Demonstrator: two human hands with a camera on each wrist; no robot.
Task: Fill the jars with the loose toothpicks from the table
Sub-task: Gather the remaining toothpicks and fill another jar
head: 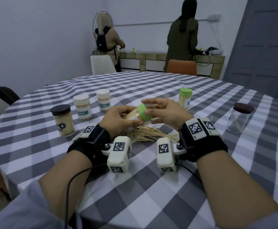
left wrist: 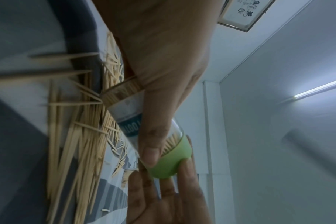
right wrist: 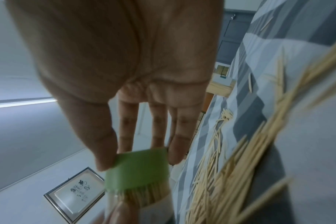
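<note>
The round surface [head: 168, 90], covered in a grey-and-white checked cloth, has a wide bare stretch on its far half, and its far edge curves just in front of a white chair [head: 101, 64] and an orange chair [head: 182, 66]. The near edge runs under the person's forearms.

On the left stand a clear toothpick jar with a black lid [head: 63, 120] and two clear toothpick jars with white lids [head: 82, 107] [head: 103, 100], close together in a loose row. A second clear jar with a green lid [head: 185, 100], full of toothpicks, stands just beyond the right hand [head: 166, 114]. Well apart on the right stands a nearly empty clear jar with a dark brown lid [head: 240, 117], with a toothpick or two leaning inside.

Beyond the surface, two people stand with their backs turned at a low tiled counter [head: 151, 61] along the pale wall; a grey door [head: 267, 38] is at the right.

A pile of loose pale wooden toothpicks [head: 144, 133] lies on the cloth under and between the hands. Above it the left hand [head: 118, 119] is wrapped round the body of a clear labelled jar packed with toothpicks [left wrist: 125, 106], held tilted off the surface. The right hand pinches its light green plastic lid [head: 144, 112] between thumb and fingertips [right wrist: 176, 153], the other fingers spread loosely.
</note>
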